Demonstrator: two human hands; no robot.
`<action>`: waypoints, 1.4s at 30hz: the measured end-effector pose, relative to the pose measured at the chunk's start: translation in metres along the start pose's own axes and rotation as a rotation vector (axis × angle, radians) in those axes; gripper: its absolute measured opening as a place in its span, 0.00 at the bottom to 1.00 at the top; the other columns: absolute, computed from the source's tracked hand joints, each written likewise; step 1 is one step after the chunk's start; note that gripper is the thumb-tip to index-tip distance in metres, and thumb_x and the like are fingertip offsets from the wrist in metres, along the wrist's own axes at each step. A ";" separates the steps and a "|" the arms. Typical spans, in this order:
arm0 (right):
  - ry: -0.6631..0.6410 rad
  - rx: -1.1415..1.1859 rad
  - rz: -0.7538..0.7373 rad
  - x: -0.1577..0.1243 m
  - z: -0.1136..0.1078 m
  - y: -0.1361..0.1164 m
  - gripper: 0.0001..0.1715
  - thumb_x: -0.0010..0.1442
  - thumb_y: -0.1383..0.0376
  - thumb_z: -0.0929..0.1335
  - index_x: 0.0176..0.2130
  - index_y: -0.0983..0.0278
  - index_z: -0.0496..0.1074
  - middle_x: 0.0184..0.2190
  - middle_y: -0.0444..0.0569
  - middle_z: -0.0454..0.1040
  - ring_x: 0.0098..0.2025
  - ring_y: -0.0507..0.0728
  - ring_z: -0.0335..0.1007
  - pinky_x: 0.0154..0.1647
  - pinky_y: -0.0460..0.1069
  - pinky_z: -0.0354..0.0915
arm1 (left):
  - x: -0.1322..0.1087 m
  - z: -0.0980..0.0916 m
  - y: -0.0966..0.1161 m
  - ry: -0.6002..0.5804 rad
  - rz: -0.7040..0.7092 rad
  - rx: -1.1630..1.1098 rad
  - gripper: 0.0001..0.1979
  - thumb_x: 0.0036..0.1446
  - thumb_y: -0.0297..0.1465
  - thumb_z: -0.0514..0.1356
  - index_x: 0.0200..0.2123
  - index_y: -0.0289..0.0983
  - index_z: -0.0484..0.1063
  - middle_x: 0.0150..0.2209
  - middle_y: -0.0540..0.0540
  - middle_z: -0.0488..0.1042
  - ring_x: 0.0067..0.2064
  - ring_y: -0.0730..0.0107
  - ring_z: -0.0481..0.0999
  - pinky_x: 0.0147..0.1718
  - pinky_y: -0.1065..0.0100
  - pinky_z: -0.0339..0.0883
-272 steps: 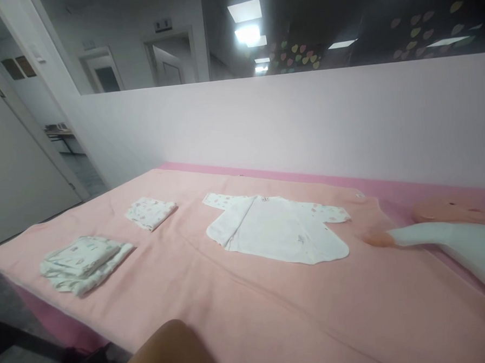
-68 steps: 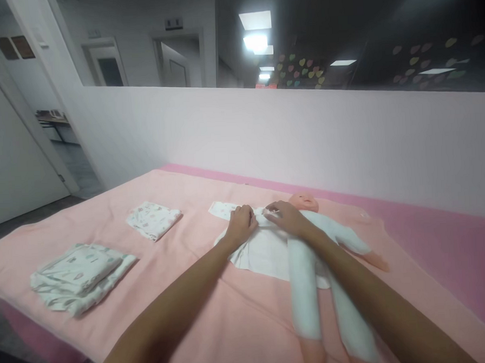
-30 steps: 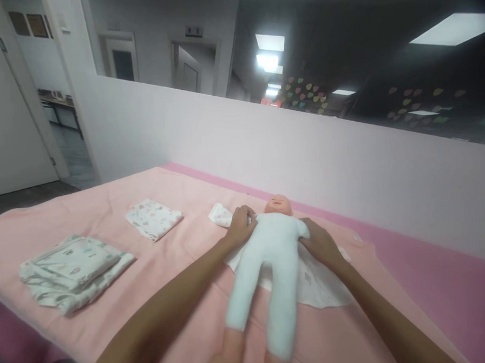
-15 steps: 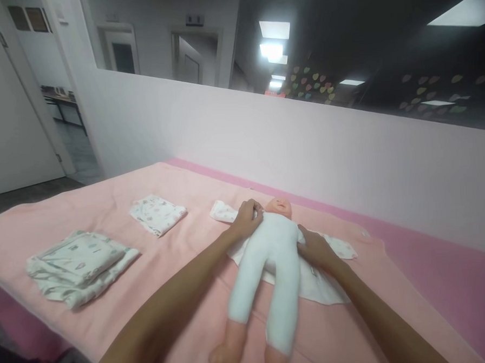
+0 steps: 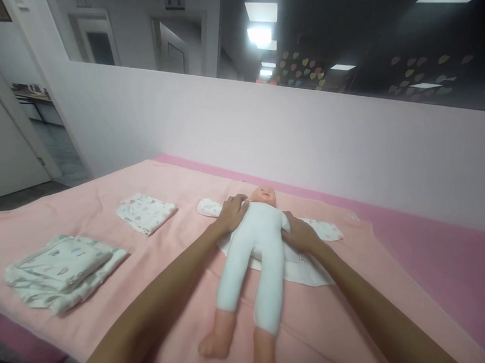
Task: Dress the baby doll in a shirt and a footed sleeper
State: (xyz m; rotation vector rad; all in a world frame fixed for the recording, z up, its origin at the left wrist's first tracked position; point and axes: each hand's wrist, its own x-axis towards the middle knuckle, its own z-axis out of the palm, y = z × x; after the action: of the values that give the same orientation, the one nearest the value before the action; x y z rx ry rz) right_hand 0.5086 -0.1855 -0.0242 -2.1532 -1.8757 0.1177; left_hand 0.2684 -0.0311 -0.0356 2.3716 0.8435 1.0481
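Note:
A baby doll [image 5: 256, 237] with a white cloth body lies on its back, head away from me and feet toward me. Beneath it an open white printed garment [image 5: 308, 267] is spread, its sleeves out to both sides. My left hand [image 5: 233, 213] rests at the doll's shoulder on the left, fingers bent over its upper edge; what they grip, if anything, is hidden. At the doll's right side is my right hand [image 5: 299, 232], its fingers curled around the doll's side and arm stub, the fingertips partly out of sight.
A folded printed cloth [image 5: 146, 212] and a thicker folded stack [image 5: 64, 269] lie on the left of the pink sheet [image 5: 170, 283]. Behind the pink-edged bed stands a white wall [image 5: 239, 122] with a dark window above. A doorway is at the far left.
The view has shifted, so the bed and doll appear farther left and slightly higher. The doll's face now shows more fully. Both hands stay at its upper body.

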 end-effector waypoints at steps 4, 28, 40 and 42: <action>0.073 0.180 -0.046 -0.035 -0.007 0.019 0.41 0.66 0.44 0.66 0.69 0.57 0.57 0.63 0.56 0.70 0.58 0.66 0.72 0.52 0.56 0.67 | 0.001 0.004 -0.007 -0.059 -0.005 0.051 0.24 0.75 0.46 0.42 0.57 0.41 0.71 0.54 0.41 0.76 0.56 0.52 0.71 0.58 0.50 0.59; 0.356 0.543 0.107 -0.074 0.038 0.080 0.47 0.57 0.43 0.73 0.66 0.60 0.61 0.56 0.56 0.73 0.57 0.66 0.70 0.60 0.61 0.66 | 0.050 0.112 0.115 -0.516 0.393 0.336 0.17 0.48 0.38 0.74 0.40 0.45 0.76 0.42 0.40 0.79 0.48 0.46 0.74 0.55 0.51 0.58; 0.376 0.531 0.103 -0.071 0.046 0.086 0.48 0.57 0.43 0.74 0.66 0.59 0.60 0.55 0.55 0.73 0.57 0.65 0.71 0.58 0.61 0.69 | 0.049 0.051 0.111 -0.421 0.431 0.678 0.14 0.66 0.35 0.59 0.51 0.37 0.75 0.52 0.35 0.74 0.54 0.48 0.69 0.53 0.53 0.62; 0.371 0.416 0.062 -0.072 0.048 0.087 0.36 0.59 0.42 0.72 0.58 0.59 0.69 0.54 0.54 0.73 0.57 0.66 0.69 0.60 0.62 0.66 | 0.049 0.048 0.110 -0.434 0.416 0.691 0.13 0.65 0.34 0.59 0.50 0.36 0.76 0.54 0.35 0.73 0.55 0.50 0.68 0.55 0.54 0.62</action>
State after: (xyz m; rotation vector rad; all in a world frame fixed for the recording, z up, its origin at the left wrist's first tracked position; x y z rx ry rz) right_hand 0.5693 -0.2582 -0.1020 -1.8035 -1.4312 0.1018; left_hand 0.3704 -0.0846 0.0228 3.2901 0.6195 0.3374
